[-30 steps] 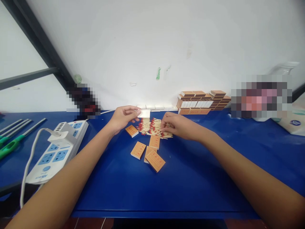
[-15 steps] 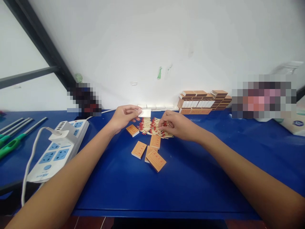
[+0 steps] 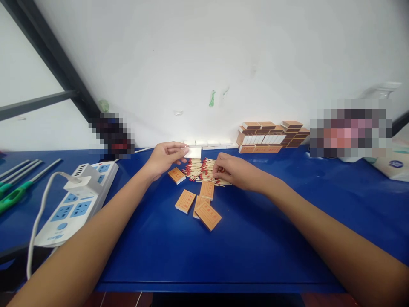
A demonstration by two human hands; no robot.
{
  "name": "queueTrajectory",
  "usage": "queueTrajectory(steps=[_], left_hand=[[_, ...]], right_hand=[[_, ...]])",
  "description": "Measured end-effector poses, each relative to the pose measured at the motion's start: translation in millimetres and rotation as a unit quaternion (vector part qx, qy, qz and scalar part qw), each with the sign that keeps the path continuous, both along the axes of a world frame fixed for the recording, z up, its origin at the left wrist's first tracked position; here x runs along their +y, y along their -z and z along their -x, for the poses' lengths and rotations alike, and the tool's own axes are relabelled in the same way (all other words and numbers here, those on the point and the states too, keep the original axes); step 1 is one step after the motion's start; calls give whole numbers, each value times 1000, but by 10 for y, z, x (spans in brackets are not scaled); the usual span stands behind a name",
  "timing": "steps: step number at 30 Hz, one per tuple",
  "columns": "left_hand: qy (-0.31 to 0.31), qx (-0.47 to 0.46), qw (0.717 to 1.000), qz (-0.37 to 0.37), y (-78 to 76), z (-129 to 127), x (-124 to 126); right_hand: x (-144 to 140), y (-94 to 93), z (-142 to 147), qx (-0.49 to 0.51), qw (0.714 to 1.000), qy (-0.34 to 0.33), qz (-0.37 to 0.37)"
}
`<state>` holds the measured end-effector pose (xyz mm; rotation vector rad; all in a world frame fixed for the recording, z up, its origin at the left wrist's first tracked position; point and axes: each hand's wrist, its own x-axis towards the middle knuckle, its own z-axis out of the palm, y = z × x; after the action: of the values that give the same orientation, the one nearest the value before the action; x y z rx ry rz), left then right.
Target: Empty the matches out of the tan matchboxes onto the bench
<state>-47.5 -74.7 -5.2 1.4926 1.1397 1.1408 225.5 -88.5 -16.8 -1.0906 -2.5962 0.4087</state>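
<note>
Bright, diffuse light is spread across the white wall [image 3: 153, 64], strongest low at centre; a faint sheen is cast on the blue table [image 3: 255, 251]. Edges are stretched; two patches [image 3: 351, 128] are pixelated.

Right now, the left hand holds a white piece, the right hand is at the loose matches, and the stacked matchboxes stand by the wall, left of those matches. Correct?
Wrong side: in the head view the stacked matchboxes stand by the wall, right of the loose matches. Left hand, white piece and right hand are as described.
</note>
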Motion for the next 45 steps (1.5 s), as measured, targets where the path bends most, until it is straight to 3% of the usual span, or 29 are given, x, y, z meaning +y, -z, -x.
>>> queueTrajectory(steps=[10, 19, 40, 45], left_hand=[[0, -4, 1000, -1, 7, 1, 5], [0, -9, 1000, 0, 13, 12, 18], [-2, -13, 1000, 6, 5, 5, 15], [-2, -16, 1000, 8, 7, 9, 20]], right_hand=[[1, 9, 2, 41, 999, -1, -7], [-11, -17, 5, 14, 1000, -16, 22], [-46, -25, 29, -43, 999, -5, -30], [-55, 1, 86, -9, 998, 7, -56]])
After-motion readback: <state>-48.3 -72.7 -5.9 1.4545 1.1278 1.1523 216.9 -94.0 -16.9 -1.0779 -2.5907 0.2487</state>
